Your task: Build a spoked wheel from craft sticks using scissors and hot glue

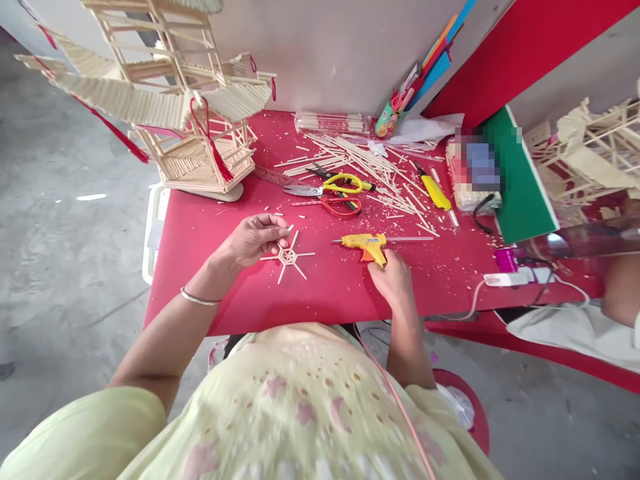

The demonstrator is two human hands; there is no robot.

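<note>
My right hand [393, 275] is wrapped round the grip of a yellow hot glue gun [361, 244], its nozzle pointing left and a clear glue stick sticking out of its back. Over on the left, my left hand [260, 239] is closed in a pinch with a short wooden stick [291, 229] at the fingertips. Just below those fingers, a small star-like frame of wooden sticks [287, 257] has a hexagonal centre and several spokes. It lies on or just above the red table [330, 293]; I cannot tell whether the fingers touch it.
A large stick pagoda [200, 160] with red tassels stands back left. Scissors [345, 190], loose sticks [370, 160] and a yellow utility knife [435, 192] lie behind the glue gun. A power strip [505, 279] and another person's arm [621, 290] are at right.
</note>
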